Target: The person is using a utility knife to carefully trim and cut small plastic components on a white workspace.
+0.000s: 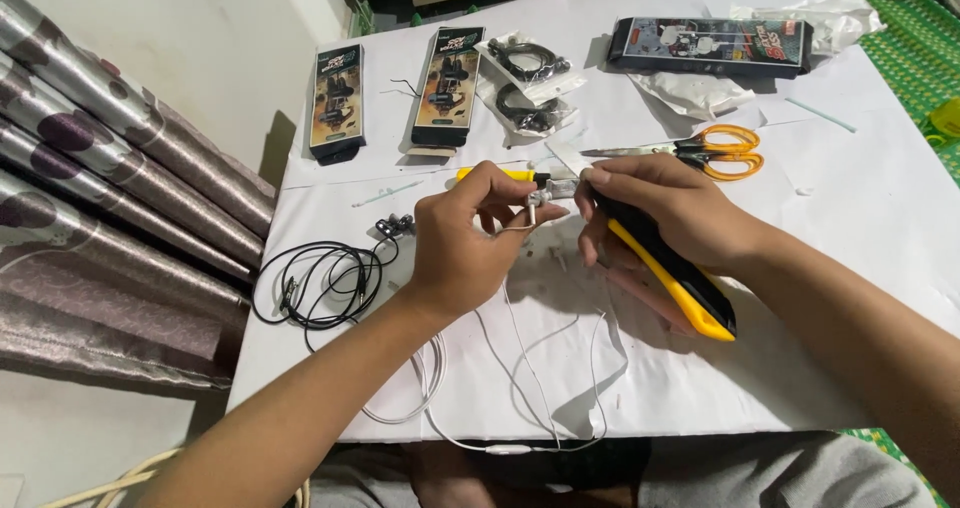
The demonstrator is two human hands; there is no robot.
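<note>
My left hand (470,238) pinches a thin white earphone cable (530,363) near its small end piece, just above the white paper sheet (860,218). The cable's loops trail down towards the front edge. My right hand (665,213) grips a yellow and black utility knife (672,273), its blade end touching the piece held by the left fingers. The two hands meet at the middle of the sheet. A yellow-handled tool (495,175) lies partly hidden behind the left fingers.
Coiled black earphones (320,283) lie at the left. Orange-handled scissors (705,151) rest behind my right hand. Two upright earphone boxes (336,101) (447,86), bagged black cables (527,83), a long dark box (712,45) and crumpled plastic (800,13) sit at the back. A patterned curtain (110,188) hangs left.
</note>
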